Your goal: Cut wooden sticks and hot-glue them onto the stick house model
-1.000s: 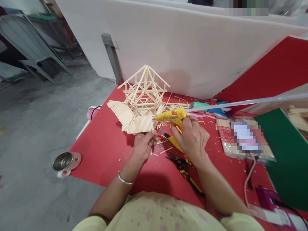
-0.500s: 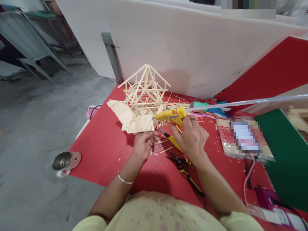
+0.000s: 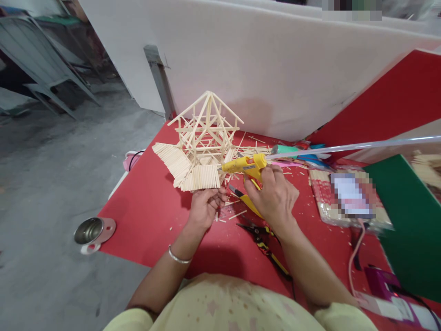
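Observation:
A pavilion-like model of thin wooden sticks [image 3: 208,131] stands on the red tabletop, with an open-frame peaked top and lower sloping panels of sticks laid side by side. My left hand [image 3: 205,207] is closed at the lower edge of the front panel [image 3: 201,178], fingers curled and partly hidden. In my right hand [image 3: 275,193] is a yellow hot glue gun [image 3: 244,165], its nozzle at the right end of that panel. A long clear glue stick [image 3: 351,145] juts from its back. Below it lie a yellow utility knife [image 3: 250,204] and black-and-yellow pliers [image 3: 263,248].
A metal mug [image 3: 94,232] stands at the table's left corner. Loose sticks [image 3: 237,214] lie around the model. To the right are a phone [image 3: 353,195] on packaged sticks, a green board [image 3: 403,220] and a purple device [image 3: 382,285]. A white panel [image 3: 258,69] rises behind.
Almost nothing differs; both hands, the glue gun and the model hold their places. The view has shifted very slightly.

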Tool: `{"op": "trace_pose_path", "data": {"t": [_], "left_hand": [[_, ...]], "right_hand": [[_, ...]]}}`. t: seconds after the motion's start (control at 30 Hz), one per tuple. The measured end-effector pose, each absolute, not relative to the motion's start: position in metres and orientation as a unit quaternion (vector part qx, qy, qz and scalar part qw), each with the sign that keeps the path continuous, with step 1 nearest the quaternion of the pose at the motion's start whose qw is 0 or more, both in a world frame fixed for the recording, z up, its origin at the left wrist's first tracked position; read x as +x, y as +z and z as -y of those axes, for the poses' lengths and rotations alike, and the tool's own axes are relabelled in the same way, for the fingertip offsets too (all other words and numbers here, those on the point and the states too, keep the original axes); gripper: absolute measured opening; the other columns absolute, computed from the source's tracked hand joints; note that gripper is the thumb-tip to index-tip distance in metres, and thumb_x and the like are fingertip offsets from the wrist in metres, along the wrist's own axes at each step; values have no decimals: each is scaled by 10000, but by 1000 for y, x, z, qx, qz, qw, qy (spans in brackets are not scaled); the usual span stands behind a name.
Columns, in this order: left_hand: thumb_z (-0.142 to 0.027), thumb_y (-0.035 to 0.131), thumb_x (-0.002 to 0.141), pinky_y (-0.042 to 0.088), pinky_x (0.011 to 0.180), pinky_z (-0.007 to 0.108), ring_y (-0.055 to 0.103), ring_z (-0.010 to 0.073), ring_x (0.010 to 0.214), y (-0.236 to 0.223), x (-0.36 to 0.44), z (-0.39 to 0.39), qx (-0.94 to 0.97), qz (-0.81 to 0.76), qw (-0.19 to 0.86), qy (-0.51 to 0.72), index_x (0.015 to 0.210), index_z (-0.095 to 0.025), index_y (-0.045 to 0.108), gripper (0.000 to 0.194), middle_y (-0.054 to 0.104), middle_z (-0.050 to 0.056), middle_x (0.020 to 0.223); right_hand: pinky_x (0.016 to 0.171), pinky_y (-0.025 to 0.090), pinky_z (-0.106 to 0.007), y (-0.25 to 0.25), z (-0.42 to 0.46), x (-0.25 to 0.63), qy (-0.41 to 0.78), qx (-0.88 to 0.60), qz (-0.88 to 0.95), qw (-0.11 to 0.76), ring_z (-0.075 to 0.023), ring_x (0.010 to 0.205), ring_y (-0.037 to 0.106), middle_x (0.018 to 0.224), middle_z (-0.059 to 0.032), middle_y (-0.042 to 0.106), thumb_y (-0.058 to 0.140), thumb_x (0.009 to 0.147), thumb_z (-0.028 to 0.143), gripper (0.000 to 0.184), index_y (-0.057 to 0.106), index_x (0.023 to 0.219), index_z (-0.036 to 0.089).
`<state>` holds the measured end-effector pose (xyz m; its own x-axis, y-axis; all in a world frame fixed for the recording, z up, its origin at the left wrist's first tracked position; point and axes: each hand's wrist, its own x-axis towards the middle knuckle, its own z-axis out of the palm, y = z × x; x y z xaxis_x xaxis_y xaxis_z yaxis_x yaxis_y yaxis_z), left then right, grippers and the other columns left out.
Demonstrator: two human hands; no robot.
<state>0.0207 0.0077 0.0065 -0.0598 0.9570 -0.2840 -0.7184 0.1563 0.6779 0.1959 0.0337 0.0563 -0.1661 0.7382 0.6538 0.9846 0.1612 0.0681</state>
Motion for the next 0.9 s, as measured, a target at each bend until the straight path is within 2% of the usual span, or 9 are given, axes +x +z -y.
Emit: {"op": "trace_pose_path", "data": {"t": [0.9], "left_hand": [[-198,715,618,477,465,229,625,130,530,13,21,-9,163,-389,657,625,713,-71,702,159,713,80,693]], "right_hand": [[563,268,-291,55,-27,201,-244,-613,709,247,-158,689,573,998,-97,694,556,917,504,419,649,1133,156]]}}
